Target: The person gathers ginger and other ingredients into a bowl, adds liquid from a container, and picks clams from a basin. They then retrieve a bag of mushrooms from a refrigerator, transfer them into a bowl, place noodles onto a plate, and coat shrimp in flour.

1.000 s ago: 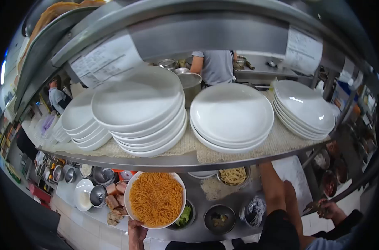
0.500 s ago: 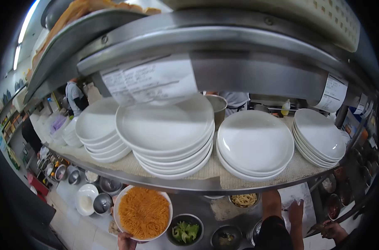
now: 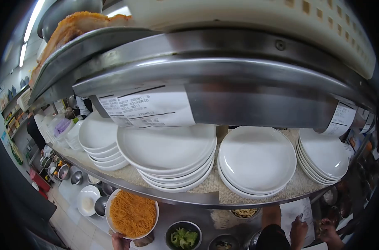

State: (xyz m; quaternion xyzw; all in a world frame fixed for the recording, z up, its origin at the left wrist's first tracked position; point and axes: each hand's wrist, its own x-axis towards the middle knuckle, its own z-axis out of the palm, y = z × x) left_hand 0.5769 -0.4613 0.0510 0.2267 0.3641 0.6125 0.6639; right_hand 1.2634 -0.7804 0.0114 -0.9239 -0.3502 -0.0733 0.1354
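Note:
In the head view, my left hand (image 3: 120, 241) grips the near rim of a white bowl (image 3: 157, 216) heaped with thin orange noodles (image 3: 132, 213). The thumb lies over the edge. My right arm, in a black sleeve (image 3: 272, 236), reaches forward under the shelf, which hides that hand. Between my arms stand a metal bowl of chopped green leaves (image 3: 184, 238) and a dark bowl (image 3: 224, 242) with small pieces in it. Near the right forearm, a bowl of pale noodles (image 3: 244, 212) is partly covered by the shelf edge.
Stacks of white plates (image 3: 257, 160) fill the shelf (image 3: 256, 201) at head height. Printed slips (image 3: 147, 107) hang from the upper rail. Another person's hands (image 3: 298, 230) work by a white board (image 3: 286, 208) at right. Metal bowls (image 3: 77, 178) stand at left.
The view has tilted up, so shelf and plates sit lower. The orange noodle bowl has shifted left with my left hand on it, and a brown block shows beside it.

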